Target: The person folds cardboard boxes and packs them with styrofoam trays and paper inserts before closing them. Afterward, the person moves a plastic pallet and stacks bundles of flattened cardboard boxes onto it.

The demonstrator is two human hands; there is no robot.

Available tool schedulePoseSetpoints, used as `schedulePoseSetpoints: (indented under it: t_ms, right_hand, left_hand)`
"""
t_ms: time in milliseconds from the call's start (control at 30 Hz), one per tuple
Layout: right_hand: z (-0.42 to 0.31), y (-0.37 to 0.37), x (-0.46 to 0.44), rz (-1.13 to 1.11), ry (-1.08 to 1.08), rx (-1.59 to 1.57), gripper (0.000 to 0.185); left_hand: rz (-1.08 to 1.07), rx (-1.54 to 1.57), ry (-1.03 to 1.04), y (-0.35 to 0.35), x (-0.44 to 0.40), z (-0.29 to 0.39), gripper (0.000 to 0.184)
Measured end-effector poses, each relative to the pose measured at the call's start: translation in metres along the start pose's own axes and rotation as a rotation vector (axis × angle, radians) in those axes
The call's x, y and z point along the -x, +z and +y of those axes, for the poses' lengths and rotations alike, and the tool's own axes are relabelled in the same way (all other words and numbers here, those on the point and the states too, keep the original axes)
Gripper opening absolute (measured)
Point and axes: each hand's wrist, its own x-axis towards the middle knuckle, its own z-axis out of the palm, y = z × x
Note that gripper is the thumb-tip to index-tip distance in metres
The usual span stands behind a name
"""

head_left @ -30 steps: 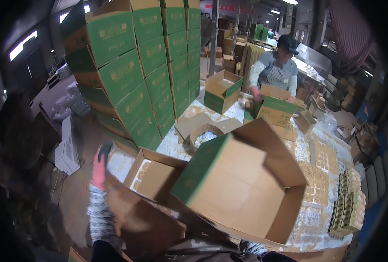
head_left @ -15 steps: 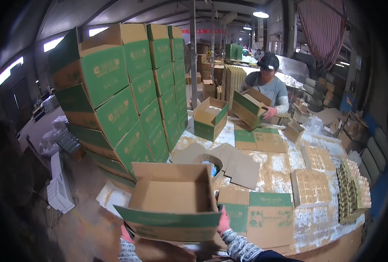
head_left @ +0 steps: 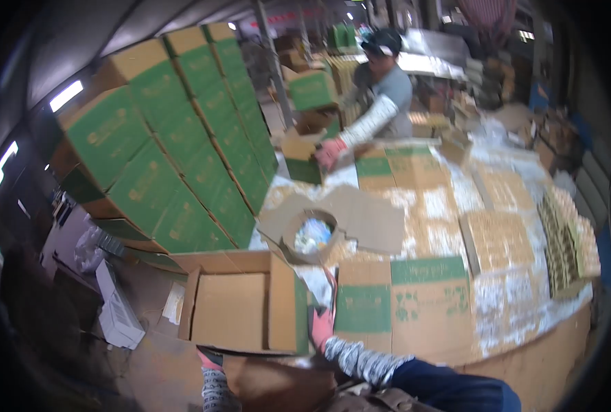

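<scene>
An open-topped cardboard box [head_left: 233, 309] with green outer sides rests at the near left, its empty inside facing me. My right hand [head_left: 321, 326], in a pink and dark glove, is closed against the box's right side. At the lower left corner of the box is my left hand [head_left: 210, 358], gloved alike and partly hidden by the box, its fingers against the bottom edge. Just right of my right hand, a flat green and brown carton [head_left: 401, 305] lies on the table [head_left: 525, 340].
Tall stacks of green boxes [head_left: 175, 144] stand at the left. A round container [head_left: 310, 235] sits among flat cardboard pieces. Across the table a co-worker [head_left: 384, 89] reaches toward another box [head_left: 302, 158]. Egg trays [head_left: 559, 240] are stacked at the right.
The view has swung right and down. The box in my hands has tipped so its inside faces me, beside the stack. The co-worker has moved left with a box.
</scene>
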Motion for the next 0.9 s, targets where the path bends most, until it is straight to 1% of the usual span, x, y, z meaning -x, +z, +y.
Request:
schedulePoseSetpoints:
  t_ms: [33,67,100,133,200,267,333,400,433,467,533,567,600,633,667,700,733,767,800,833,867,900]
  right_hand:
    - [0.004,-0.019,-0.008,-0.198,0.079,-0.535,0.037]
    - [0.016,-0.042,-0.011,-0.347,-0.158,-0.427,0.033]
    - [0.032,-0.065,-0.012,-0.488,-0.386,-0.307,0.029]
    - [0.044,-0.086,-0.012,-0.635,-0.32,-0.372,0.039]
    - [0.079,-0.089,0.004,-0.386,-0.377,-0.354,0.046]
    - [0.102,-0.066,0.011,-0.502,-0.362,-0.455,0.046]
    - [0.107,-0.019,0.016,-0.654,-0.381,-0.606,0.047]
    - [0.072,-0.074,0.005,-1.048,-0.334,-0.64,0.05]
    - [0.056,-0.101,-0.005,-1.142,-0.252,-0.616,0.051]
    - [0.046,-0.126,-0.016,-1.112,-0.118,-0.567,0.052]
    - [0.049,-0.187,-0.012,-0.675,0.159,-0.391,0.063]
    - [0.072,-0.22,-0.017,-0.504,0.03,-0.16,0.059]
    - [0.123,-0.242,-0.015,-0.151,-0.086,0.097,0.06]
    - [0.144,-0.286,-0.012,-0.046,0.131,0.028,0.065]
    - [0.164,-0.329,-0.009,0.081,0.338,-0.062,0.072]
    - [0.245,-0.345,-0.001,0.403,0.237,0.366,0.073]
    - [0.282,-0.366,0.014,0.474,0.273,0.411,0.069]
    - [0.294,-0.382,0.021,0.286,0.608,-0.219,0.062]
    - [0.285,-0.387,0.024,0.148,0.674,-0.343,0.058]
    - [0.272,-0.391,0.027,0.006,0.748,-0.451,0.054]
    - [0.267,-0.388,0.037,-0.031,0.602,-0.42,0.052]
    - [0.263,-0.381,0.043,0.001,0.563,-0.304,0.05]
  left_hand:
    - [0.065,-0.049,-0.007,0.0,0.009,0.008,0.059]
    - [0.121,-0.107,-0.031,0.0,0.015,0.012,0.057]
    - [0.025,-0.258,0.099,-0.042,-0.009,0.021,0.06]
    - [0.085,-0.311,0.12,-0.032,-0.003,0.031,0.061]
    - [0.194,-0.415,0.141,0.001,0.009,0.039,0.063]
    - [0.255,-0.551,0.174,0.033,0.015,0.045,0.066]
    - [0.29,-0.719,0.23,0.069,0.018,0.047,0.069]
    - [0.322,-0.915,0.299,0.109,0.015,0.036,0.072]
    - [0.347,-1.039,0.35,0.128,0.017,0.026,0.073]
    - [0.366,-1.185,0.435,0.147,0.024,0.009,0.075]
    - [0.347,-1.453,0.655,0.185,0.059,-0.041,0.078]
    - [0.26,-1.533,0.731,0.202,0.083,-0.071,0.079]
    - [0.108,-1.58,0.751,0.219,0.108,-0.106,0.081]
    - [-0.084,-1.622,0.703,0.233,0.129,-0.139,0.083]
    - [-0.297,-1.692,0.606,0.243,0.148,-0.171,0.084]
    - [-0.457,-1.767,0.531,0.254,0.161,-0.201,0.086]
    - [-0.547,-1.873,0.476,0.258,0.165,-0.225,0.088]
    - [-0.581,-1.981,0.429,0.257,0.165,-0.245,0.089]
    - [-0.576,-2.054,0.376,0.257,0.161,-0.257,0.091]
    - [-0.541,-2.065,0.299,0.256,0.155,-0.265,0.093]
    - [-0.493,-1.995,0.167,0.256,0.152,-0.266,0.099]
    - [-0.445,-1.913,0.059,0.258,0.145,-0.267,0.104]
